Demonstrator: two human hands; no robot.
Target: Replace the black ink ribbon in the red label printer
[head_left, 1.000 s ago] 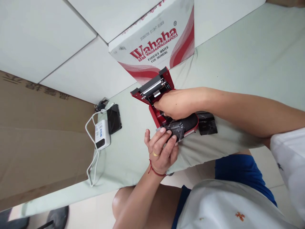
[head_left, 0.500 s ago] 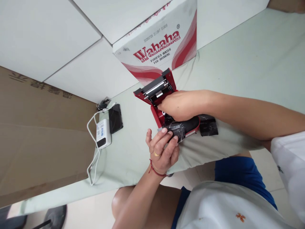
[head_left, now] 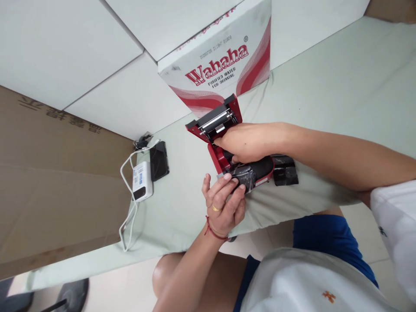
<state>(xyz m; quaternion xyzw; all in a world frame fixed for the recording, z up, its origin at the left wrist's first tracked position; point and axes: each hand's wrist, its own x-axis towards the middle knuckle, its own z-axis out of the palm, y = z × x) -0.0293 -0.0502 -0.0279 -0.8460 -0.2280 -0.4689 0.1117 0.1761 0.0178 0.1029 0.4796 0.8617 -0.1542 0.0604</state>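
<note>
A red and black device (head_left: 217, 157), which looks like a portable label printer, lies on the covered table with its lid (head_left: 212, 122) raised. A dark roller and a metal bar show inside the lid. My left hand (head_left: 224, 203), with a ring and a red string bracelet, is closed on the near black end, fingertips resting on its shiny plastic-like covering. From the right my right hand (head_left: 245, 143) reaches over the opened compartment. Its fingers are bent down near the hinge, with the thumb by a dark part inside. What they pinch, if anything, is hidden.
A Wahaha water carton (head_left: 217, 69) stands behind the device against white panels. Left of it lie a black phone-like slab (head_left: 159, 160) and a white power bank (head_left: 142, 181) with a white cable. A brown cardboard box (head_left: 65, 186) borders the left. A black sheet (head_left: 286, 170) lies right.
My right hand has shifted slightly up and its thumb now shows lower in the compartment. A white piece seen inside before is now out of sight. My left hand keeps its hold.
</note>
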